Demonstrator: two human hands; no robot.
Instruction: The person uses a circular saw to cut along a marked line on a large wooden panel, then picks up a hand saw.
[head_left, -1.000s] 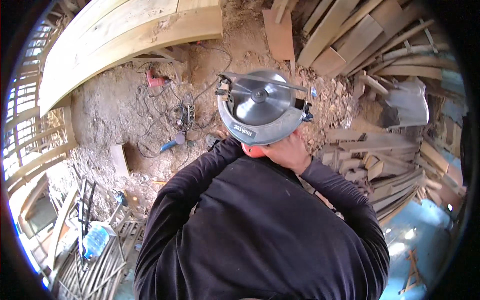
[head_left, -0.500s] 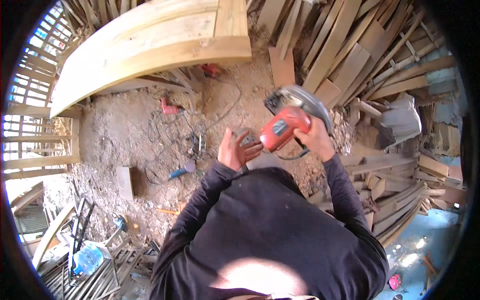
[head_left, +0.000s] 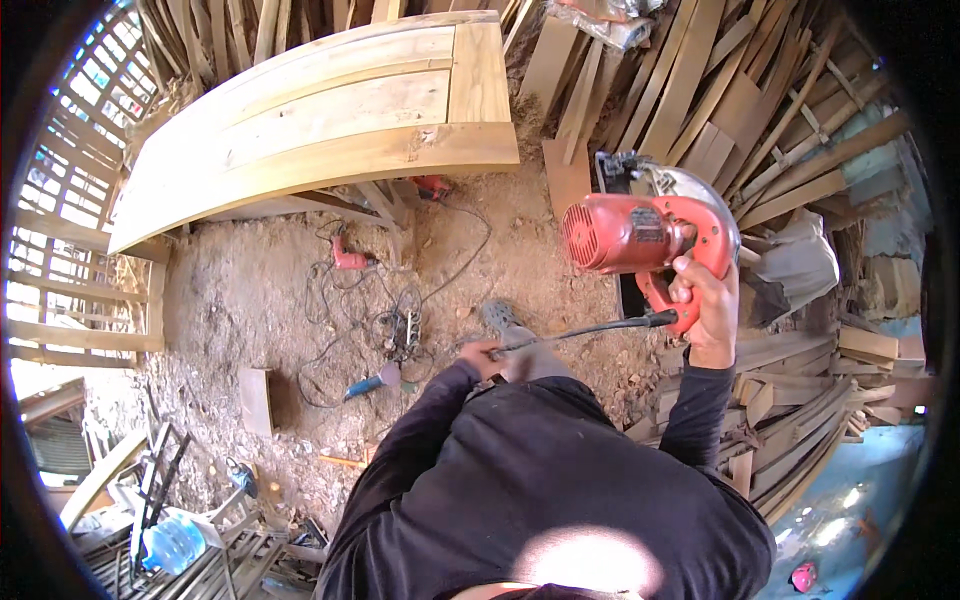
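Note:
My right hand (head_left: 708, 310) grips the handle of a red circular saw (head_left: 622, 232), raised at the right with its motor housing turned up toward me and its guard on the far side. A black cord (head_left: 580, 330) runs from the saw down to the left. My left hand (head_left: 482, 356) is low near my body, fingers closed on that cord. Below the cord, my leg and a shoe (head_left: 500, 316) show on the dirt floor.
A curved pale wooden panel (head_left: 330, 150) rests on supports at upper left. On the floor lie a red drill (head_left: 350, 257), tangled cables (head_left: 400, 325) and a blue grinder (head_left: 365, 385). Stacked boards (head_left: 680, 90) line the back and right. A blue water jug (head_left: 172, 542) sits lower left.
The saw has turned from blade up in both hands to motor up in my right hand, moved up and right. My left hand, open half a second ago, has closed on the cord.

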